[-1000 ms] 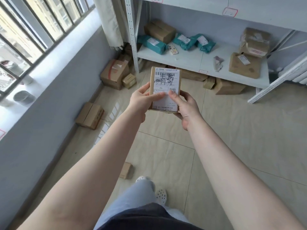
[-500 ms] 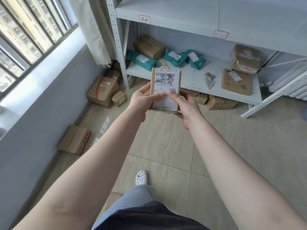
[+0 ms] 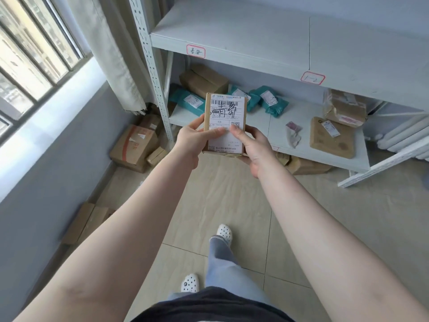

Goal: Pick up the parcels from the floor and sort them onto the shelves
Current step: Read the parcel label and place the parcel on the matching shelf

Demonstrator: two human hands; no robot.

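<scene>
A small brown cardboard parcel (image 3: 226, 112) with a white shipping label and black handwriting is held up in front of me, label facing me. My left hand (image 3: 195, 138) grips its left edge with the thumb on the label. My right hand (image 3: 251, 147) grips its right edge, thumb also on the label. Behind it stands a grey metal shelf unit (image 3: 232, 49) with red-edged tags on its upper board. The lower shelf (image 3: 301, 126) carries teal mailer bags (image 3: 270, 101), a brown box (image 3: 204, 81) and flat brown parcels (image 3: 332, 138).
Cardboard boxes (image 3: 134, 147) lie on the tiled floor left of the shelf post, one more (image 3: 86, 223) along the grey wall below the window. More boxes (image 3: 306, 165) sit under the lower shelf. A white radiator (image 3: 406, 138) is at right. A curtain (image 3: 111, 54) hangs by the post.
I have stepped closer to the shelf, which now looms larger and higher in view. Both hands keep the same hold on the parcel. One foot has moved forward.
</scene>
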